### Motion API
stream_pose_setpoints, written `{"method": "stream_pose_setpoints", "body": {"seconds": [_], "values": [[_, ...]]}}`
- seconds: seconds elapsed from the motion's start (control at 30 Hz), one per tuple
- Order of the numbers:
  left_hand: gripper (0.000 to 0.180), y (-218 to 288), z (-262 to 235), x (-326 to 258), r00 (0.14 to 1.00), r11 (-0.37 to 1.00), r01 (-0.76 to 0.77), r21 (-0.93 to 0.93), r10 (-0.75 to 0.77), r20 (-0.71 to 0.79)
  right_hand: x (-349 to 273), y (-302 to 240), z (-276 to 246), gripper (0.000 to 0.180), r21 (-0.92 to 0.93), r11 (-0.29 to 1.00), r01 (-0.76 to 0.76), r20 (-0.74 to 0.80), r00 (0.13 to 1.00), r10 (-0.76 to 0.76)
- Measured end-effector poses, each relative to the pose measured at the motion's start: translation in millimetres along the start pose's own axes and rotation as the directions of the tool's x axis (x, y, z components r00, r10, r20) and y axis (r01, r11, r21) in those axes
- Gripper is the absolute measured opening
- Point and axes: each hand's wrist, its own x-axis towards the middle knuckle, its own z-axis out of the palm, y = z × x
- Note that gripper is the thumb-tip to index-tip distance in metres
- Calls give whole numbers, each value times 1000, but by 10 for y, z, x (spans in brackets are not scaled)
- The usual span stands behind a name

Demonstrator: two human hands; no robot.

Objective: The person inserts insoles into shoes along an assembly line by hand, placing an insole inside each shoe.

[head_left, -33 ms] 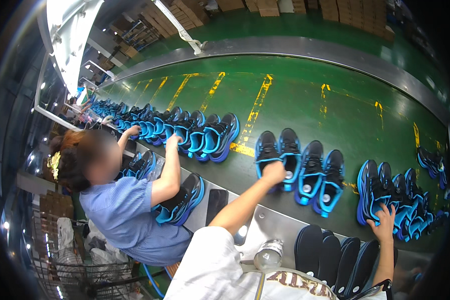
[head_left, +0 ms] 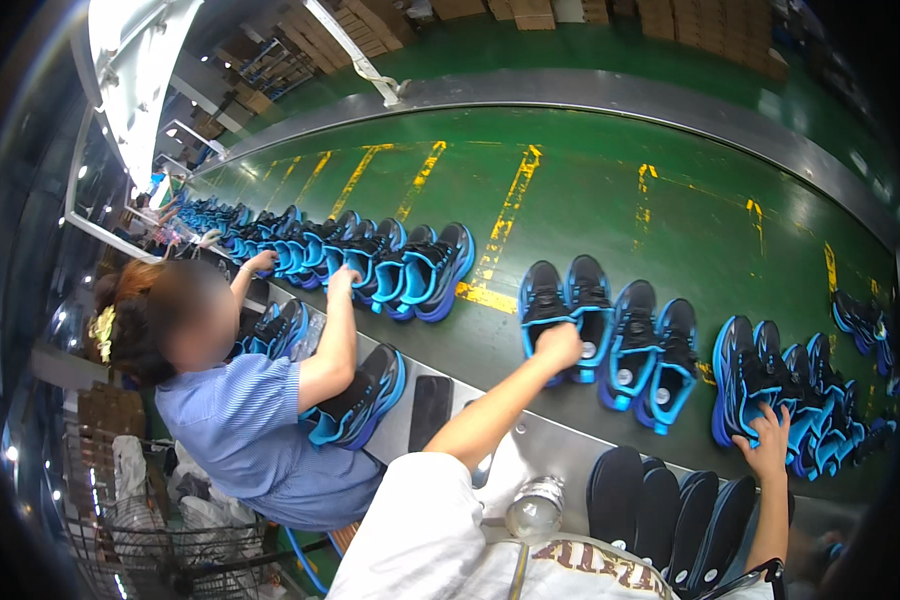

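Observation:
Several black sneakers with bright blue linings and blue-purple soles stand on the green work surface in front of me. My left hand (head_left: 558, 348) is closed at the collar of the leftmost sneaker (head_left: 544, 292) of a small row, its fingertips hidden in the opening. Beside it stand another sneaker (head_left: 589, 285) and a further pair (head_left: 633, 340). At the right, my right hand (head_left: 767, 438) grips the heel of a sneaker (head_left: 737, 360) in a tight cluster, thumb outside and fingers at the collar. Black insoles (head_left: 615, 492) lie near my body, below the cluster.
A co-worker (head_left: 235, 430) in a blue striped shirt sits at my left, hands on a long line of sneakers (head_left: 440, 265). A phone (head_left: 431, 412) and a clear jar (head_left: 535, 510) rest on the metal ledge (head_left: 560, 445). A wire basket (head_left: 150, 530) stands lower left.
My left hand has moved slightly right, and the small row of sneakers by it has shifted right too. My right hand stays at the cluster.

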Motion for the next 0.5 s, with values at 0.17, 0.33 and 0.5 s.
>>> {"method": "stream_pose_setpoints", "body": {"seconds": [0.17,0.33,0.5], "values": [[48,384,277,56,982,992,-113,-48,119,145,-184,305,-166,32,-152,986,-63,172,981,89],[42,778,-252,-186,955,925,-244,292,176,238,-67,83,-221,46,-188,967,-170,188,960,206],[18,1376,-846,-883,456,423,-879,-219,880,-131,-263,-516,-494,41,-122,966,-227,-19,974,227]]}}
